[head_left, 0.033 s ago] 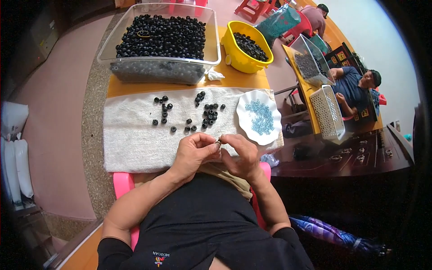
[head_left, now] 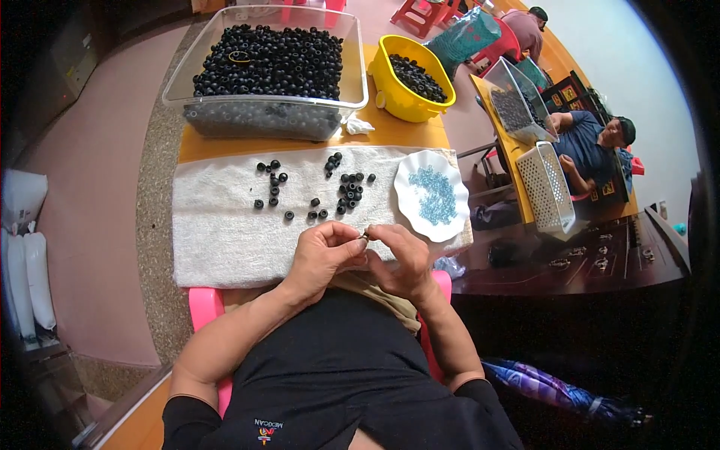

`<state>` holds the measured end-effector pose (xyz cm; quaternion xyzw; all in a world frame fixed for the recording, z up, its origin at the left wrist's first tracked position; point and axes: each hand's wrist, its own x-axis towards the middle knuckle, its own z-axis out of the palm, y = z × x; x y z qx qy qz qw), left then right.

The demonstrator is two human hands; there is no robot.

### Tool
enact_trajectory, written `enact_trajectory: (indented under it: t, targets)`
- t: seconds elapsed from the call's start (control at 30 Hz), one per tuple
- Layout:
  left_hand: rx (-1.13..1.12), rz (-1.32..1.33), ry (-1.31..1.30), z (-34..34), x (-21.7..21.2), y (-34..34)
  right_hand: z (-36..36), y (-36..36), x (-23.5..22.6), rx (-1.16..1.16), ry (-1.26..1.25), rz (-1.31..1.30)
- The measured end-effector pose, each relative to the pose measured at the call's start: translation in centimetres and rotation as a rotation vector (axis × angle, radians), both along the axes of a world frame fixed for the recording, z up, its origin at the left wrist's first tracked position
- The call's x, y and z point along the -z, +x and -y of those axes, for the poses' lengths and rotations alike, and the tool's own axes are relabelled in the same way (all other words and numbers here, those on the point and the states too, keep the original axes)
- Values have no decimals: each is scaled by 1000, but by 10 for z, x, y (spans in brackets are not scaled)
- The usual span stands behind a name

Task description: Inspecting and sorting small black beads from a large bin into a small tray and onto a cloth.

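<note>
My left hand and my right hand meet over the near edge of a white towel. Between their fingertips they pinch a small dark piece, mostly covered by the fingers; it may be a bead. Both hands are closed, thumbs against forefingers. Just beyond them, loose black beads lie in scattered groups on the towel. To the right, a white scalloped dish holds many tiny clear-blue pieces.
Behind the towel stand a clear plastic bin and a yellow tub, both filled with black beads. A crumpled white tissue lies between them. At the right, a co-worker sits by a white perforated basket.
</note>
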<state>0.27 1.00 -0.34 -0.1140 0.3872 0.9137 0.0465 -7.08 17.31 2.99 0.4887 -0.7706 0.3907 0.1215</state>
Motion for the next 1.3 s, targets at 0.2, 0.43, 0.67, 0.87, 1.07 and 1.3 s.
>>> enact_trajectory:
  t: [0.2,0.43,0.67,0.87,1.07,1.3]
  targets:
    - [15,5,24,1,-3,2,0,1,7,22,10,-116]
    - [26,19,31,0,-8,2,3,-1,7,22,-102,-107]
    - [119,-19,72,1,-5,0,2,-3,6,10,-114,-112]
    - [148,-5,26,0,-3,1,3,-1,5,24,-121,-80]
    - [127,-44,20,-2,2,3,3,1,-1,23,-41,-142]
    - [115,-35,26,-4,2,4,1,3,-6,4,99,-146]
